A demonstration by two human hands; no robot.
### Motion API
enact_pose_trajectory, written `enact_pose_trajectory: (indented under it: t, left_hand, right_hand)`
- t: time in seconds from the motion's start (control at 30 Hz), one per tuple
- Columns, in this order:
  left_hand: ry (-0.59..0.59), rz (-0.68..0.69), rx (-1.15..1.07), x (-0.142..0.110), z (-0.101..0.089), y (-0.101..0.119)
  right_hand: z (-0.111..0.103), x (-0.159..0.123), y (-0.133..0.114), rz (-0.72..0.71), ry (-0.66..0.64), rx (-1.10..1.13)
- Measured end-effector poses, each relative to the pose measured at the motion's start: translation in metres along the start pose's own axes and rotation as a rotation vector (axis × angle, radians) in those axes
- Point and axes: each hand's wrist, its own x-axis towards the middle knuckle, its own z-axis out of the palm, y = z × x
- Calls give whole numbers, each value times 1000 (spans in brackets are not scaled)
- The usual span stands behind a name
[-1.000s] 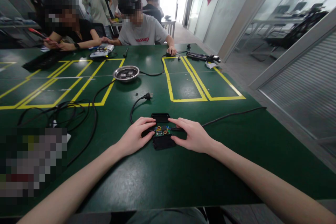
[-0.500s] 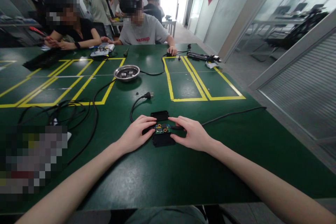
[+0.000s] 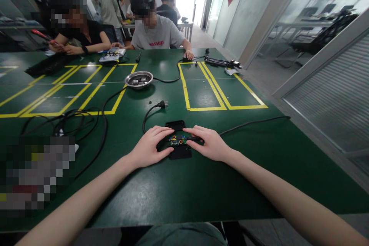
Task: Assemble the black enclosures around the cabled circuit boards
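In the head view, you have the small green board (image 3: 178,140) on the table (image 3: 155,196) in front of you, between the far shell (image 3: 175,125) and the near shell (image 3: 180,152). Your left hand (image 3: 148,148) makes a wide C at its left end, forefinger by the far shell and thumb at the near shell's edge. Your right hand (image 3: 211,144) curves around the other end, its thumb and forefinger apart, with the cable (image 3: 253,122) running in under it; whether you pinch that cable, I can't tell. The plug (image 3: 162,104) lies beyond your left hand, and the bowl (image 3: 139,87) farther off.

The step in hand looks like steadying or lining up the board and its leads. I'd judge that the next move calls for light, even fingers and slack in the cable, so nothing tugs at the exposed parts.

Compared with half a second ago, your left thumb has dropped toards the near shell, opening that hand a little, while your right thumb sits slightly higher. The plug and bowl look unmoved
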Motion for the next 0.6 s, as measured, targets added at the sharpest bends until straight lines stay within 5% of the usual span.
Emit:
enact_pose_trajectory:
  t: [0.6]
  left_hand:
    - [-70, 24, -36, 6, -7, -9]
  right_hand:
    - [4, 6, 7, -56, 83, -12]
